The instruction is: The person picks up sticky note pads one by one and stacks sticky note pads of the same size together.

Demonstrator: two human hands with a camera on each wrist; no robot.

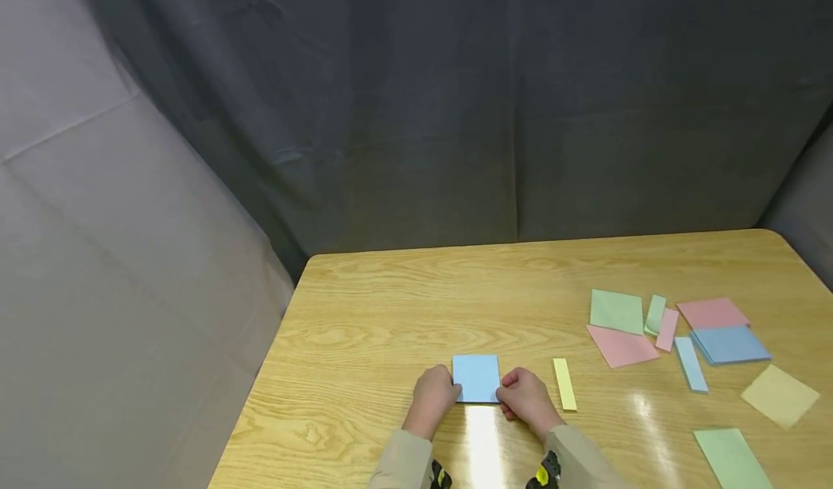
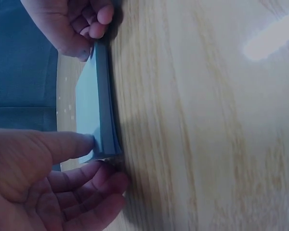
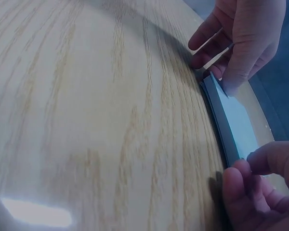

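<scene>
A square pad of light blue sticky notes [image 1: 477, 375] lies near the front middle of the wooden table. My left hand [image 1: 434, 395] grips its left near corner, thumb on the top sheet and fingers below the side edge. At the opposite near corner my right hand [image 1: 526, 396] pinches the pad between thumb and index finger. The wrist views show the thickness of the pad [image 2: 101, 101] along its near side, with the lowest layers slightly splayed from the rest. Just right of the right hand lies a narrow yellow sticky strip [image 1: 565, 384].
Toward the right lie a green square [image 1: 617, 312], a pink square [image 1: 622, 346], narrow green [image 1: 655, 314], pink [image 1: 667, 329] and blue [image 1: 690, 364] strips, a blue pad [image 1: 731, 345] overlapping a pink square [image 1: 712, 313], a yellow square [image 1: 780, 396] and another green piece [image 1: 734, 460].
</scene>
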